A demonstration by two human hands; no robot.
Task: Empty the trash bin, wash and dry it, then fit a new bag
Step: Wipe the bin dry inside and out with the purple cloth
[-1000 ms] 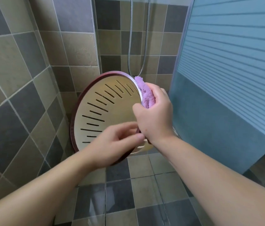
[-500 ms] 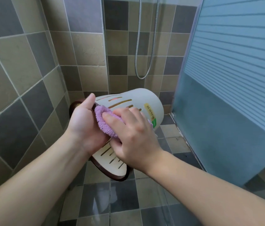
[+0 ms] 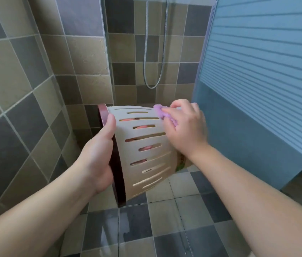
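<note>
Cream slotted bin (image 3: 146, 145) sideways, dark-red rim in left hand's (image 3: 98, 160) grip, right hand (image 3: 185, 130) clutching purple cloth (image 3: 160, 112).

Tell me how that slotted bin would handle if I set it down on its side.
The bin looks light: the left hand alone holds it up by the rim. Its round, tapered wall would probably roll in a curve. The wall seems stiff, keeping its shape while the right hand presses the cloth on it.
</note>
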